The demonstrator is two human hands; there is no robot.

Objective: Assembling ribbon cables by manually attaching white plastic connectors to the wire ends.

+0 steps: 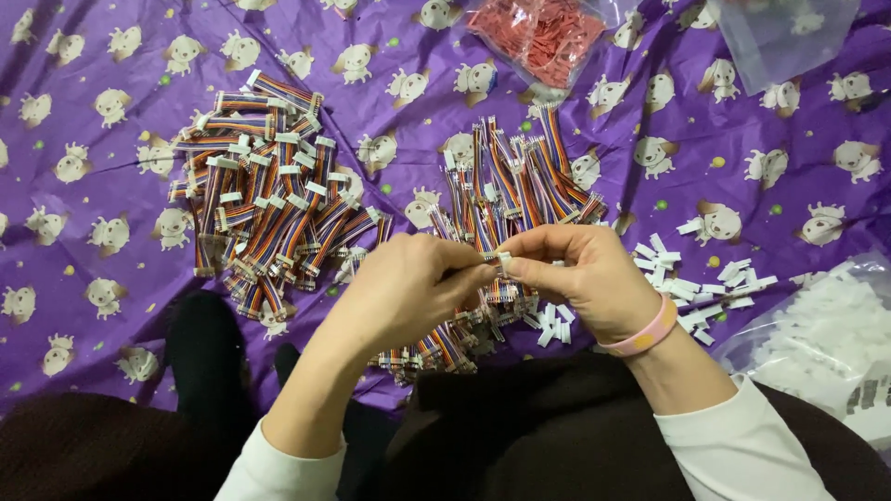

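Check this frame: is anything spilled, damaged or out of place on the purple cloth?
Nothing looks damaged. Small white connector housings lie scattered loose on the purple cloth beside their clear bag. Both hands meet over a white housing, with rainbow cables in two heaps.

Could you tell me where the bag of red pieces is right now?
The clear plastic bag of red pieces lies at the top centre of the head view, on the purple patterned cloth, beyond the loose rainbow ribbon cables.

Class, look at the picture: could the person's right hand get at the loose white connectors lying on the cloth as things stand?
Probably yes: the loose white connectors lie bare on the purple cloth beside the right hand, nothing between, though its fingers pinch a small white connector.
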